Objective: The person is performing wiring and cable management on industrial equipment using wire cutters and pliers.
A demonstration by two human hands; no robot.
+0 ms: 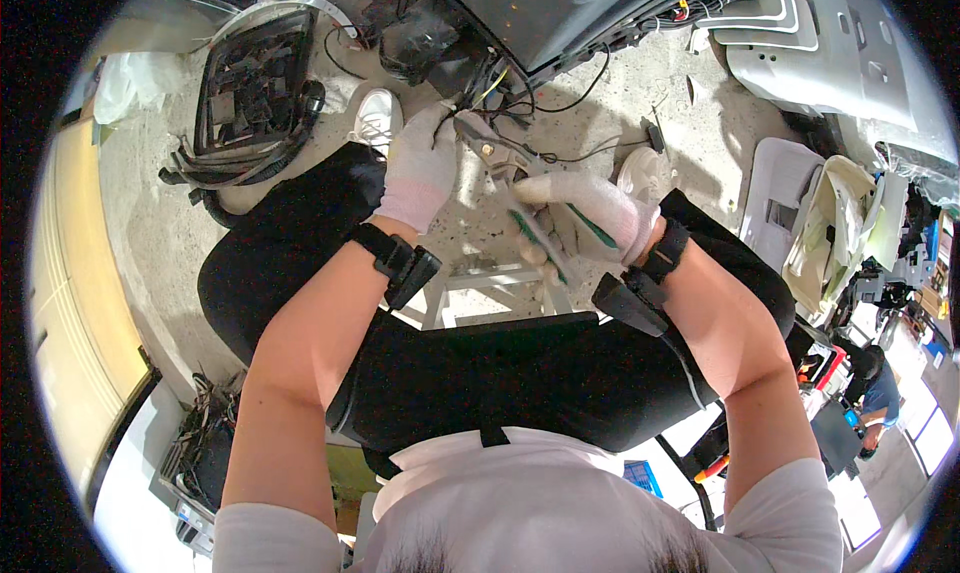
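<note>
In gloves, both my hands are in front of me between my knees. My left hand is closed, pinching thin dark wires beside the shoe. My right hand is wrapped round the handles of a pair of cutters with green-edged grips. The handles stand apart. The metal head of the cutters points up and left, close to the left fingertips and the wires. Dark cables and a yellow-green wire run up toward the dark panel. The exact place where the jaws meet a wire is too small to tell.
A large dark panel with a wiring harness along its edge stands ahead. A black bin of dark scraps and cable coils lie left. Silver panels and pale plastic parts stand right. Another person is at the far right.
</note>
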